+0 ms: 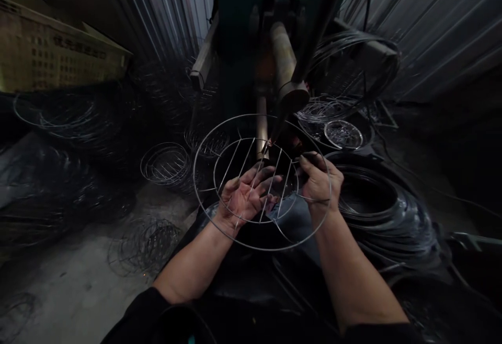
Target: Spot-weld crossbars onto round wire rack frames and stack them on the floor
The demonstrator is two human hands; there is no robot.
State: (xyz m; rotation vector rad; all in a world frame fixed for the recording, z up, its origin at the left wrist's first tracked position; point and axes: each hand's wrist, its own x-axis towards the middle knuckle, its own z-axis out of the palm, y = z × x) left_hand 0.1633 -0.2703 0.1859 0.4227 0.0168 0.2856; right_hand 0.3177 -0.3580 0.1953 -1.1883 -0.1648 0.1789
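A round wire rack [259,222], made of an outer ring, an inner ring and several parallel cross wires, is held over my lap. My right hand [318,179] is closed on its right side, thumb and fingers pinched near the inner ring. Beneath the rack, my left hand [245,197] lies palm up with fingers spread and darkened at the tips; the wires pass over it. The rack's far side sits at the electrode tips [270,144] of what looks like a spot welder, between the upper arm [285,64] and the lower brass-coloured rod [262,119].
Stacked wire rings [167,163] stand left of the rack, with tangled wire pieces [145,244] on the floor. A bowl of small metal pieces [343,135] and a large wire coil [388,213] are at the right. A yellow crate [58,51] stands upper left.
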